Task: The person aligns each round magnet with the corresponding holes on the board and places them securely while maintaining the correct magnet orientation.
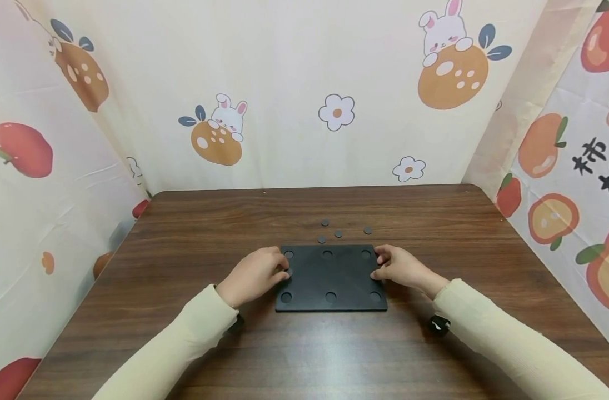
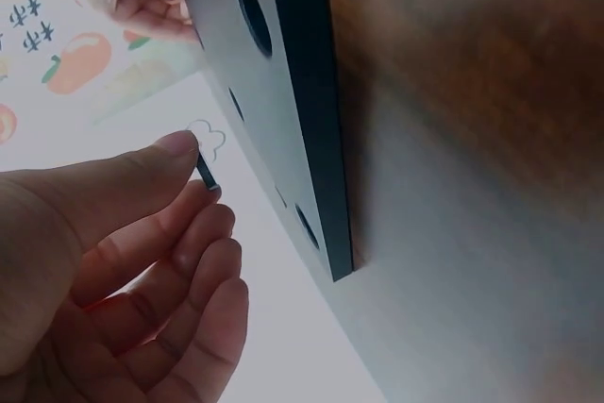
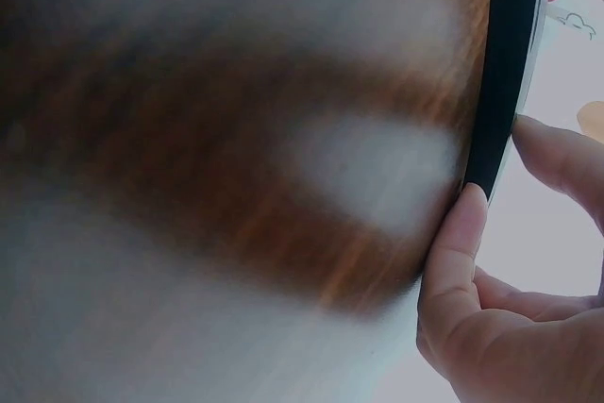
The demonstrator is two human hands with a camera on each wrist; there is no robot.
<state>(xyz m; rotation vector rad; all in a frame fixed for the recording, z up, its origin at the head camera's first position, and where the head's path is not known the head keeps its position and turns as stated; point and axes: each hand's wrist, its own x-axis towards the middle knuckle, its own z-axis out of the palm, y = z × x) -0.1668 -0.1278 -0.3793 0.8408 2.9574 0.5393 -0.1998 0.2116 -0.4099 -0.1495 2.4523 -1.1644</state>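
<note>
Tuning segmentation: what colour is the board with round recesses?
The board is plain, very dark grey to black; head view shows it best.

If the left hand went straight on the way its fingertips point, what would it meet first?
Probably the flat black rectangular board, near its left side, with the thin dark disc pinched in the left hand leading; the gap is unclear.

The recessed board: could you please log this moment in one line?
left hand: pinching dark disc; right hand: holding black recessed board by right edge; four more discs: on table beyond board
</note>
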